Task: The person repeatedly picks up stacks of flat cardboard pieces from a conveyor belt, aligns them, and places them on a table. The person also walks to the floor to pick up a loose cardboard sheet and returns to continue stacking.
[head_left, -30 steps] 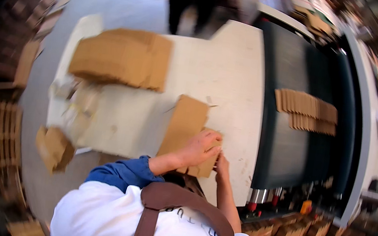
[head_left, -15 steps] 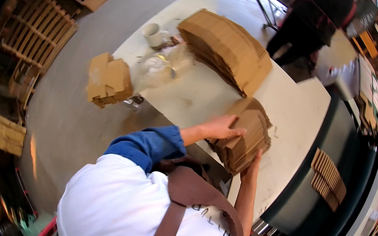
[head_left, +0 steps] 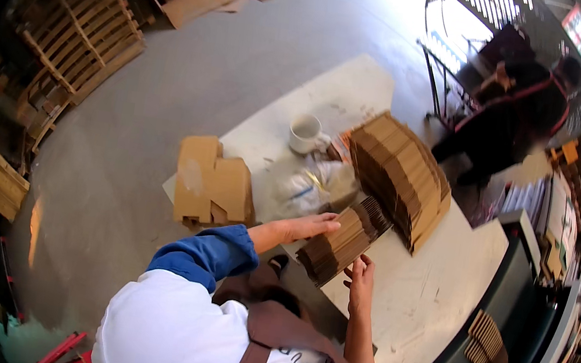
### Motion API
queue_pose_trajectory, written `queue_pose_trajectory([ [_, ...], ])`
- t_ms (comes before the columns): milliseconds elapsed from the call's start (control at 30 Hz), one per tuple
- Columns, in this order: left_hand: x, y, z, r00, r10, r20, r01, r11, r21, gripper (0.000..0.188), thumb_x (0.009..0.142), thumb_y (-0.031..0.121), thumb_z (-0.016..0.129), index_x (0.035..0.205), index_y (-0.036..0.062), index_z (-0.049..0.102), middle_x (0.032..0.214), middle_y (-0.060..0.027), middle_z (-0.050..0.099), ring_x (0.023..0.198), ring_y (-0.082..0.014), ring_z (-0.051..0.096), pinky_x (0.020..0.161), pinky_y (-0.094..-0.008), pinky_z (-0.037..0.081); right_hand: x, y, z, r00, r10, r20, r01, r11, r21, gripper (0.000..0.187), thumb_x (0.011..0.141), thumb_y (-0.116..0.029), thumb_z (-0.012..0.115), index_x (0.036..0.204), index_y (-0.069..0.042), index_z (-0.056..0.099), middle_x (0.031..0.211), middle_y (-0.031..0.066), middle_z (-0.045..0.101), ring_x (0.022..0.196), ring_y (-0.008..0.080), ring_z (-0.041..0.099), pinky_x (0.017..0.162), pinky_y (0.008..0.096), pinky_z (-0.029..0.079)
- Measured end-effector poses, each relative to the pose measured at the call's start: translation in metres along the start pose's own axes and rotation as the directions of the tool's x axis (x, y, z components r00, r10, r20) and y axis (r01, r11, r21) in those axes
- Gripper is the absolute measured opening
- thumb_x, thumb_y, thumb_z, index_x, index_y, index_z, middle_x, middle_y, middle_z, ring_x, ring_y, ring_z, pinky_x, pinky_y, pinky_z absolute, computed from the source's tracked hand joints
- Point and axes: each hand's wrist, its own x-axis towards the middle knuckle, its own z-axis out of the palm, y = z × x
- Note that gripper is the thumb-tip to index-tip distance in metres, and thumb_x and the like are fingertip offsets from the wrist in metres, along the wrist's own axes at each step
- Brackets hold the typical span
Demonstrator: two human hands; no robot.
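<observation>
A small stack of folded brown cardboard pieces (head_left: 341, 241) lies on the white table, close against a larger curved row of cardboard pieces (head_left: 399, 171). My left hand (head_left: 308, 227) rests along the stack's left side with its fingers stretched out. On the other side, my right hand (head_left: 361, 277) is open, its fingers apart at the stack's right edge; whether the fingertips touch it I cannot tell. Beyond the left hand lie a crumpled clear plastic bag (head_left: 312, 188) and a white mug (head_left: 306, 134).
A block of brown cardboard pieces (head_left: 212, 182) is at the table's left corner. To the right, several cardboard pieces (head_left: 487, 348) lie on a dark green surface (head_left: 456, 353). Wooden pallets (head_left: 87, 41) stand at the far left. Another person (head_left: 510, 123) works at the far right.
The small stack now lies alongside the larger row, turned from how it was held. My right hand has loosened from its edge, and my left has slid to its side. The view has shifted.
</observation>
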Motion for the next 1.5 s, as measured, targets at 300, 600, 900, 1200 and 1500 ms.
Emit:
queue_pose_trajectory([
  [300,-0.114,0.007,-0.057,0.783,0.458,-0.420,-0.143,0.790,0.596,0.055,0.089,0.034,0.058,0.132,0.0040,0.042,0.126,-0.0179,0.051,0.117,-0.0267,0.049,0.088,-0.0344,0.045,0.035,0.040,0.040,0.965,-0.234,-0.122,0.218,0.967,-0.135,0.046,0.089,-0.032,0.060,0.121,0.000,0.052,0.111,0.0144,0.060,0.099,0.0211,0.059,0.084,0.0317,0.046],
  [600,-0.335,-0.050,-0.171,0.806,0.354,-0.475,-0.176,0.909,0.378,0.043,0.090,0.021,0.057,0.128,0.0034,0.046,0.115,-0.0146,0.059,0.106,-0.0244,0.059,0.090,-0.0351,0.047,-0.028,0.021,0.103,0.842,-0.257,-0.475,0.196,0.965,-0.174,0.039,0.093,-0.022,0.054,0.123,0.002,0.047,0.111,0.0112,0.055,0.093,0.0156,0.054,0.078,0.0265,0.045],
  [900,-0.435,-0.020,-0.410,0.939,0.106,-0.326,0.114,0.800,0.589,0.048,0.089,0.035,0.054,0.124,0.0024,0.048,0.115,-0.0169,0.060,0.105,-0.0267,0.059,0.088,-0.0358,0.047,-0.004,-0.136,0.493,0.842,-0.535,0.075,0.537,0.815,-0.219,0.036,0.086,-0.011,0.059,0.120,-0.002,0.051,0.120,0.0140,0.054,0.111,0.0265,0.053,0.091,0.0346,0.042],
  [1200,-0.334,0.080,-0.616,0.964,0.251,-0.093,-0.182,0.870,0.457,0.049,0.089,0.031,0.056,0.127,0.0012,0.046,0.116,-0.0174,0.059,0.107,-0.0258,0.058,0.091,-0.0361,0.045,0.093,-0.165,0.645,0.805,0.007,0.593,0.482,0.575,-0.661,0.042,0.082,-0.029,0.065,0.113,-0.001,0.057,0.100,0.0190,0.064,0.093,0.0308,0.063,0.082,0.0373,0.049],
  [1500,-0.524,-0.196,-0.916,0.388,-0.320,-0.865,0.898,0.343,0.276,0.038,0.085,0.031,0.053,0.105,0.0001,0.061,0.104,-0.0203,0.064,0.093,-0.0317,0.062,0.079,-0.0420,0.048,0.326,-0.225,0.834,0.579,0.236,0.780,0.740,0.251,-0.624,0.045,0.082,-0.041,0.061,0.109,-0.004,0.058,0.100,0.0183,0.064,0.098,0.0345,0.059,0.082,0.0439,0.048],
])
